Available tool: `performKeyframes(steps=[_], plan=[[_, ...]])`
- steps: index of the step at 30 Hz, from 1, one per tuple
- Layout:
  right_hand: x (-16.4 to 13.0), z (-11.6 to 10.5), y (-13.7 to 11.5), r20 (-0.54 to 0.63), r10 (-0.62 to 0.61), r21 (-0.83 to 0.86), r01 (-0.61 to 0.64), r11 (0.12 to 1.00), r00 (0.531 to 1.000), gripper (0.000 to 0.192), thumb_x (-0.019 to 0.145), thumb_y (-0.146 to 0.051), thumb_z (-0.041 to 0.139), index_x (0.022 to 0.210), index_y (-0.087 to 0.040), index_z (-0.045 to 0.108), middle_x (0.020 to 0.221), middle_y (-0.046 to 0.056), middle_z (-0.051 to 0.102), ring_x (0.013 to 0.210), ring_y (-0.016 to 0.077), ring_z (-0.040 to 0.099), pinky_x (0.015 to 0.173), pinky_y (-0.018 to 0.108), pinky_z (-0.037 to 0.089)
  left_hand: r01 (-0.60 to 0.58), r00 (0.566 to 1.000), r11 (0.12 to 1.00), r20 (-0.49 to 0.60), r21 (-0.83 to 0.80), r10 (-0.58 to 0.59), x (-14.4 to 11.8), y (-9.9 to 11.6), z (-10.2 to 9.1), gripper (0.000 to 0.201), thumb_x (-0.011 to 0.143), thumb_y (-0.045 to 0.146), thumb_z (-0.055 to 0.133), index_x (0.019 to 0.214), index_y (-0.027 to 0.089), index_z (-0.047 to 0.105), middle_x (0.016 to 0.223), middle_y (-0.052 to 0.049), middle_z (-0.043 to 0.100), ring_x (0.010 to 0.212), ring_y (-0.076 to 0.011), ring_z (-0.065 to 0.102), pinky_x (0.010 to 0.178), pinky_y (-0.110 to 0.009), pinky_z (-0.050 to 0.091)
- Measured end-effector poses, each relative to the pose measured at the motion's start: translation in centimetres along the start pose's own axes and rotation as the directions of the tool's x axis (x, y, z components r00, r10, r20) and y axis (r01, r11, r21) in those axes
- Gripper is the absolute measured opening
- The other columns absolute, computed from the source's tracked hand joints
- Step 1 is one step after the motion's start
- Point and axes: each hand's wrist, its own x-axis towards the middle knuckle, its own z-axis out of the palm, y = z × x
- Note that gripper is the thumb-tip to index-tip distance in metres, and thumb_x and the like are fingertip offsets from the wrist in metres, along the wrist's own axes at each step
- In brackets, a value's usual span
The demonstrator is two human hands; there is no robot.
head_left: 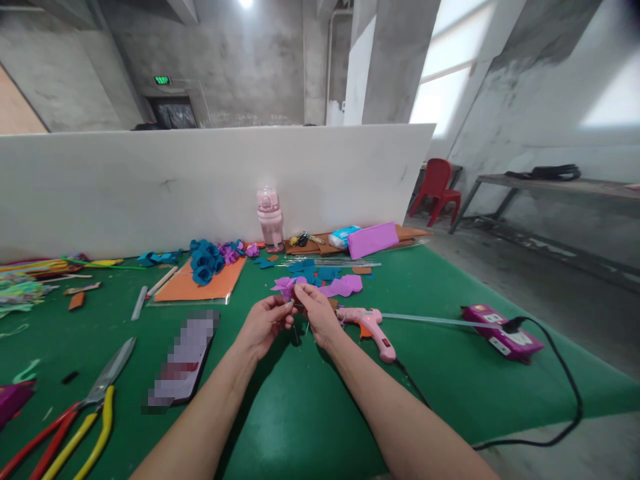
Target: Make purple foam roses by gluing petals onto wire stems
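Note:
Over the middle of the green table, my left hand (266,325) and my right hand (319,312) meet with fingertips pinched together. Between them is a small purple flower (285,287) of paper or felt, its petals showing above the fingers. A thin wire-like stem (296,331) hangs below; how it joins the flower is hidden by my fingers. Just behind my right hand lies a scalloped purple strip (345,287). A pink glue gun (367,321) rests right of my right hand, with a long clear glue stick (430,320) in its back end.
Blue flowers (206,261) lie on an orange sheet (193,290) at back left. Blue pieces (313,269) and a pink bottle (271,220) stand behind my hands. A phone (187,360) and shears (103,387) lie left. A power strip (500,333) trails a black cord (575,393) at right.

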Motion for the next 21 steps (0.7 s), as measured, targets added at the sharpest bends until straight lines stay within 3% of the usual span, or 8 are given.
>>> performKeyframes(steps=[3,14,21], plan=[[0.04,-0.08,0.13,0.039,0.001,-0.032,0.0,0.999,0.999,0.028,0.064,-0.041,0.071,0.076,-0.019,0.058,0.058,-0.006,0.053,0.046,0.0056,0.046,0.045,0.019,0.04,-0.005,1.0,1.0,0.002,-0.015,0.005,0.0,-0.02,-0.1,0.024,0.062,0.015,0.075,0.074,0.012,0.055,0.065,-0.003,0.064,0.047,-0.0058,0.054,0.046,-0.016,0.042],[0.06,-0.19,0.23,0.008,-0.06,-0.083,0.061,0.995,0.998,0.023,0.062,-0.03,0.072,0.077,-0.018,0.059,0.07,-0.003,0.057,0.052,0.0055,0.05,0.049,0.019,0.041,-0.034,0.999,0.999,-0.024,0.027,0.035,-0.02,-0.16,0.19,0.024,0.059,0.017,0.076,0.076,0.01,0.059,0.062,-0.001,0.061,0.048,-0.0059,0.054,0.046,-0.017,0.042],[-0.16,0.03,-0.7,0.038,0.005,0.048,-0.007,0.999,0.999,0.026,0.068,-0.042,0.067,0.079,-0.019,0.061,0.072,-0.002,0.058,0.061,0.0086,0.052,0.055,0.021,0.043,-0.064,0.996,0.996,-0.066,0.07,0.068,-0.13,0.01,0.21,0.026,0.06,0.02,0.076,0.074,0.012,0.055,0.066,-0.004,0.065,0.049,-0.0067,0.055,0.048,-0.018,0.043]])
